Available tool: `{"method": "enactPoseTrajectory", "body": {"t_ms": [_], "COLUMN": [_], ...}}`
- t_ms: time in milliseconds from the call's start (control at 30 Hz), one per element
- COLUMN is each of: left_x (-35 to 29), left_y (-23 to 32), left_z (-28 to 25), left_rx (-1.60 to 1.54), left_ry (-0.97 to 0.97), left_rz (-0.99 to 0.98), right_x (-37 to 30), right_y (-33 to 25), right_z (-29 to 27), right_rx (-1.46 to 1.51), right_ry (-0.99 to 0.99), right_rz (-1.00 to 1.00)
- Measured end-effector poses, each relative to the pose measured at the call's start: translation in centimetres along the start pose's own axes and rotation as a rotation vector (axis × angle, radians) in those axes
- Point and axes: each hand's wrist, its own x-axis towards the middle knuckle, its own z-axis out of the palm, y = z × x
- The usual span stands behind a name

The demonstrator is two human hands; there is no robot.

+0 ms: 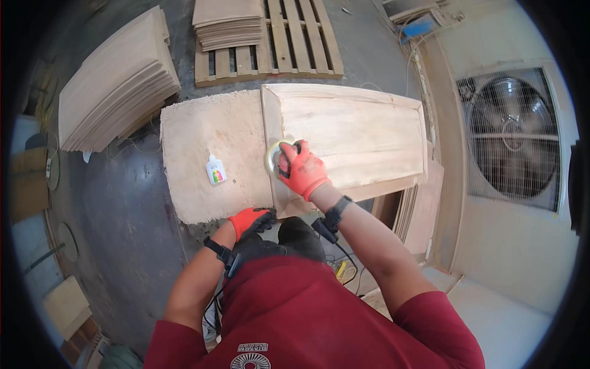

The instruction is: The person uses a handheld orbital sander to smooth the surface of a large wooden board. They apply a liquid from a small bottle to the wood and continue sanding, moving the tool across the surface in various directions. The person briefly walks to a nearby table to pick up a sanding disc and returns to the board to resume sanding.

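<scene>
My right hand [303,170], in an orange-red glove with dark fingertips, is closed around the top of a round power sander [271,158]. Most of the sander's body is hidden under the glove; its pale rim rests on the left frame strip of a wooden door panel [356,135]. At the near edge, my left hand [252,221] wears a matching glove, with its dark fingers stretched toward the panel's lower left corner. It holds nothing that I can see. A white glue bottle [216,171] with a colourful label lies on the rough-edged board [203,123] left of the panel.
A tall stack of curved wooden sheets [117,83] stands at the far left. Beyond the panel, more sheets [227,24] sit on a slatted pallet [298,40]. A large caged fan [512,138] is set in the right wall. Thin boards [424,209] lean beside the work surface.
</scene>
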Motion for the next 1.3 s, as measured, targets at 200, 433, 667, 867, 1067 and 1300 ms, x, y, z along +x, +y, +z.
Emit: {"method": "enactPoseTrajectory", "body": {"t_ms": [200, 433, 667, 867, 1067, 1300], "left_x": [1.0, 2.5, 1.1, 1.1, 1.1, 0.3], "left_y": [-1.9, -4.7, -2.5, -1.6, -2.1, -0.5], "left_z": [0.7, 1.2, 2.6, 2.7, 2.7, 3.2], "left_rx": [-0.02, 0.242, 0.255, 0.235, 0.283, 0.318], "left_ry": [0.127, 0.34, 0.408, 0.442, 0.465, 0.476], "left_rz": [-0.1, -0.053, -0.048, -0.121, -0.125, -0.1], "right_x": [8.6, 19.3, 19.7, 17.3, 17.3, 13.0], "right_y": [0.3, -0.3, 0.8, 2.1, 0.8, 0.4], "right_z": [-1.9, -4.2, -5.8, -6.4, -4.7, -3.7], "right_rx": [-0.048, -0.045, -0.014, -0.006, -0.007, -0.034], "right_ry": [0.035, 0.093, 0.036, 0.049, 0.076, -0.051], "right_rz": [-0.072, -0.064, 0.056, 0.162, 0.012, -0.099]}}
